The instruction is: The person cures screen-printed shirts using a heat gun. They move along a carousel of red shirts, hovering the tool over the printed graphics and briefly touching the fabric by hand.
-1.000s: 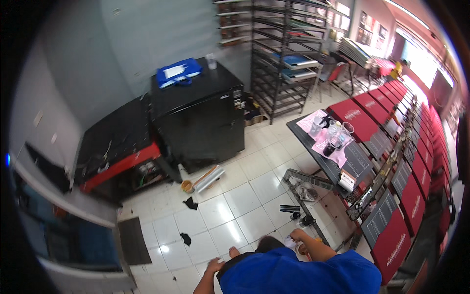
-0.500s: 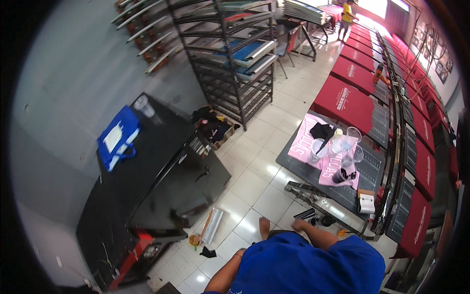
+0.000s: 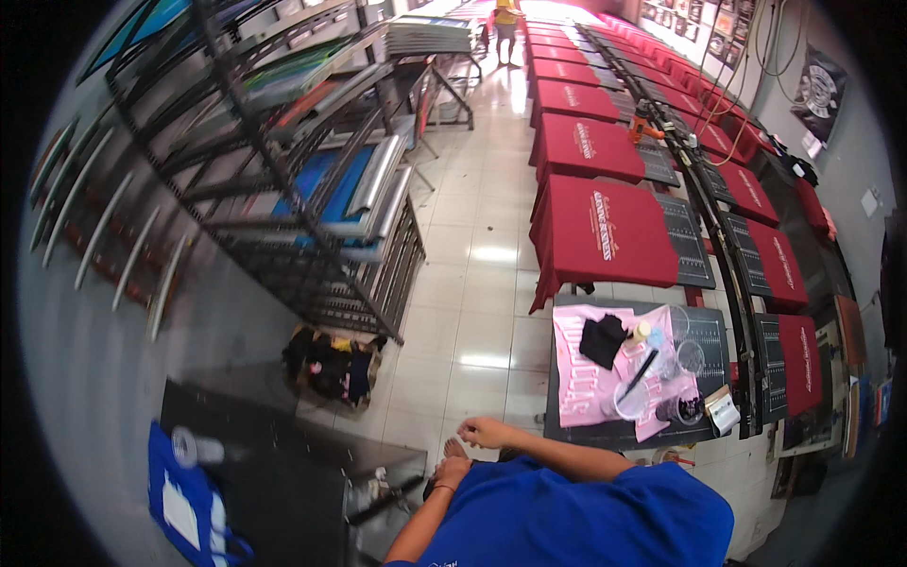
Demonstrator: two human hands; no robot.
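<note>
My left hand (image 3: 453,472) is held low in front of my body, near my bare foot (image 3: 454,448); its fingers are too small and blurred to make out. Just ahead and to the right, my right hand (image 3: 485,433) hangs in the air, fingers loosely bent and apart, with nothing in it. Nearest to my right arm is a dark printing board (image 3: 624,436) carrying pink printed fabric (image 3: 573,378). On the fabric are a black cloth (image 3: 602,340), a white tub (image 3: 627,401) with a dark stick, clear plastic cups (image 3: 690,357) and a cup of dark ink (image 3: 676,410).
On the left stands a black cabinet (image 3: 274,472) with a clear cup (image 3: 194,447) and a blue bag (image 3: 175,506). A metal rack (image 3: 260,142) holds screen frames. Red shirts (image 3: 609,227) on boards line the right. Far off, a person (image 3: 506,24) in yellow stands in the aisle.
My view has turned left and moved forward along the aisle. My right hand has come away from beside the board to in front of my body; my left hand now shows more fully.
</note>
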